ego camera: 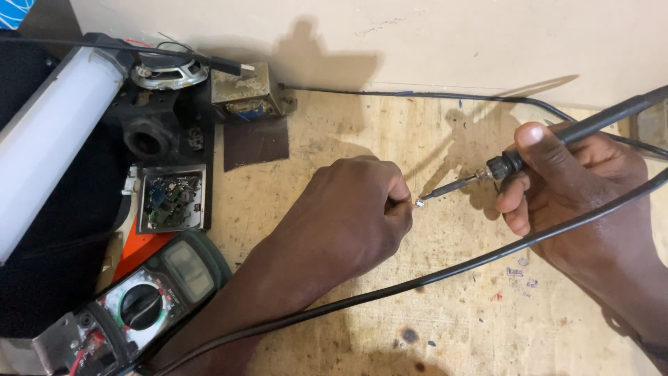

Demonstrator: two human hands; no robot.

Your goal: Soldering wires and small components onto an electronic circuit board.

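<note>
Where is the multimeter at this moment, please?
In the head view, the multimeter lies at the lower left of the wooden table, just left of the left hand and below the small tray of parts.

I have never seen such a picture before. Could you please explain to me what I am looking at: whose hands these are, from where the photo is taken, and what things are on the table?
The single picture comes from a camera worn on a person's head, looking down at their own two bare hands over a worn wooden bench.

The right hand holds a soldering iron; its metal tip points left. The left hand is closed, and its fingers pinch a tiny metal part right at the tip. The part is too small to identify.

A black cable runs across the bench. At the left lie a multimeter, a small tray of electronic scraps, a loudspeaker and a white tube.
</note>
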